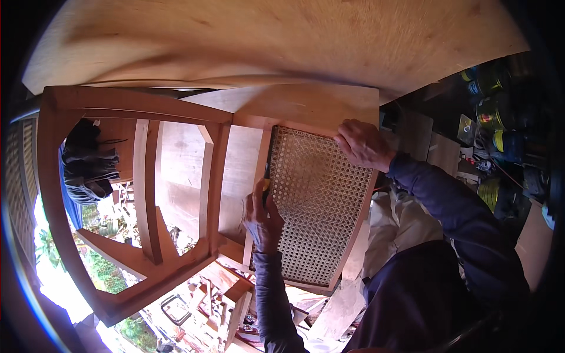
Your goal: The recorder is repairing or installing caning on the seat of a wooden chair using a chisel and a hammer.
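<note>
A rectangular panel of woven cane (pixel 312 206) sits in a pale wooden frame (pixel 352 250). At the panel's left edge, my left hand (pixel 262 215) grips a slim black and yellow tool (pixel 267 183), partly hidden by the fingers. My right hand (pixel 365 144) holds the panel's upper right corner with curled fingers. To the left stands an open wooden chair-like frame (pixel 100 294) with inner rails and corner blocks. A pale plywood board (pixel 318 100) lies behind the panel's top edge.
A large plywood sheet (pixel 276 35) spans the top. Dark folded cloth (pixel 88 165) shows through the left frame. Several cans (pixel 494 112) and assorted boards (pixel 438 153) crowd the right. Wood offcuts and clutter (pixel 200 306) lie lower down, with bright ground and greenery at lower left.
</note>
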Demonstrator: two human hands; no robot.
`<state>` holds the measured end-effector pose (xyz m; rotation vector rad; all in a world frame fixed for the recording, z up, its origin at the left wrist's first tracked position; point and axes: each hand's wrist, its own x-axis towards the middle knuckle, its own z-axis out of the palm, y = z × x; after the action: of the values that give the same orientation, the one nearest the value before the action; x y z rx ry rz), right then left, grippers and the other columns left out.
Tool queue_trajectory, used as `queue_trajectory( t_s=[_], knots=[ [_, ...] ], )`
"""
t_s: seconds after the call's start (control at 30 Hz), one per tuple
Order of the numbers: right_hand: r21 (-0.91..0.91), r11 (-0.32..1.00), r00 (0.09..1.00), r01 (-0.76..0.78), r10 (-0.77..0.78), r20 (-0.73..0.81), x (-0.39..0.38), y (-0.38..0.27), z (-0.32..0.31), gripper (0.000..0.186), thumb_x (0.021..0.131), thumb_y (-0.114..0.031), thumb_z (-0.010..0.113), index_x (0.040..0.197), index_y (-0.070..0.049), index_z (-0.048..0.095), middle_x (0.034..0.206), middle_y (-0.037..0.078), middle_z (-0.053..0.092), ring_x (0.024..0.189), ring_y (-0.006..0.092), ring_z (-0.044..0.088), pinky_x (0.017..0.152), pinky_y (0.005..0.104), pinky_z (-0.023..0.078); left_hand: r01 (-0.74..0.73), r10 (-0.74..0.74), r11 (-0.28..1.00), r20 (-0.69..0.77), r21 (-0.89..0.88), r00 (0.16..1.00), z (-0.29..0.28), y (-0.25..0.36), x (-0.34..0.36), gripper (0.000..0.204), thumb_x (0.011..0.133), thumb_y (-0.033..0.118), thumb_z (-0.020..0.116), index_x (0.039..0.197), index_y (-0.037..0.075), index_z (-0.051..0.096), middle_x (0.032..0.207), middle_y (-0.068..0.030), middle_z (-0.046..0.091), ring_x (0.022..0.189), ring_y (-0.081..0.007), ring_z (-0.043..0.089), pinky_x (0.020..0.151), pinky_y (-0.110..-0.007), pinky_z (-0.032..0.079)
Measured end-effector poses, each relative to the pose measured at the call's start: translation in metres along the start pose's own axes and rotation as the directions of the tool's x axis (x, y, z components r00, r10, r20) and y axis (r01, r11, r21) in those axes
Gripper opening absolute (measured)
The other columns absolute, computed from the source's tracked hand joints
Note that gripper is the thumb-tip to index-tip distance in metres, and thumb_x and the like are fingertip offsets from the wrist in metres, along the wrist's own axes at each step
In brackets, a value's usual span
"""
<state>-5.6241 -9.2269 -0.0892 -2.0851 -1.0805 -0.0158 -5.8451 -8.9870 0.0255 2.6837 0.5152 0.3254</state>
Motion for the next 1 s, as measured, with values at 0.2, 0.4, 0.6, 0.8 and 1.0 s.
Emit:
queue_trajectory(
  t_s=[0.2,0.4,0.6,0.8,1.0],
  knots=[
    [0.010,1.000,1.000,0.007,-0.007,-0.010,-0.001,0.009,0.003,0.019,0.100,-0.016,0.068,0.096,-0.003,0.055,0.088,0.017,0.057,0.080,0.0394,0.063,0.069,0.0503,0.052,-0.041,0.041,0.999,-0.022,-0.003,0.999,0.003,0.006,0.002,0.042,0.105,0.007,0.061,0.147,0.007,0.063,0.122,-0.0185,0.070,0.106,-0.0373,0.074,0.085,-0.044,0.061],
    [-0.008,1.000,1.000,-0.004,0.004,0.006,0.003,0.014,-0.004,0.019,0.099,-0.016,0.069,0.096,-0.003,0.056,0.087,0.017,0.057,0.081,0.0389,0.063,0.067,0.0500,0.052,0.033,-0.034,0.999,-0.048,-0.020,0.998,0.019,0.011,-0.002,0.044,0.101,-0.001,0.061,0.145,0.004,0.065,0.122,-0.0219,0.070,0.106,-0.0377,0.072,0.089,-0.045,0.060],
    [0.038,0.999,1.000,-0.002,0.001,0.002,-0.011,0.003,0.012,0.019,0.099,-0.017,0.069,0.096,-0.004,0.056,0.087,0.017,0.058,0.081,0.0389,0.064,0.067,0.0501,0.053,-0.030,0.031,0.999,0.019,-0.034,0.999,-0.017,0.008,-0.009,0.043,0.102,0.000,0.061,0.145,0.003,0.065,0.122,-0.0228,0.071,0.109,-0.0369,0.071,0.094,-0.045,0.058],
    [0.001,1.000,1.000,-0.008,0.008,-0.007,-0.006,0.013,0.003,0.019,0.098,-0.018,0.069,0.097,-0.003,0.057,0.088,0.016,0.059,0.081,0.0383,0.064,0.067,0.0500,0.053,-0.025,0.025,0.999,-0.001,-0.036,1.000,-0.010,0.005,-0.005,0.041,0.104,0.004,0.062,0.145,0.002,0.064,0.124,-0.0219,0.069,0.110,-0.0369,0.071,0.094,-0.044,0.059],
    [0.014,1.000,0.999,0.007,-0.006,-0.039,-0.002,0.025,0.000,0.020,0.098,-0.018,0.070,0.097,-0.003,0.057,0.088,0.016,0.059,0.080,0.0380,0.064,0.067,0.0496,0.053,-0.111,0.111,0.994,-0.031,-0.003,0.993,0.007,0.005,0.004,0.039,0.106,0.009,0.062,0.145,0.005,0.064,0.120,-0.0195,0.069,0.103,-0.0380,0.073,0.082,-0.045,0.062]
  ],
)
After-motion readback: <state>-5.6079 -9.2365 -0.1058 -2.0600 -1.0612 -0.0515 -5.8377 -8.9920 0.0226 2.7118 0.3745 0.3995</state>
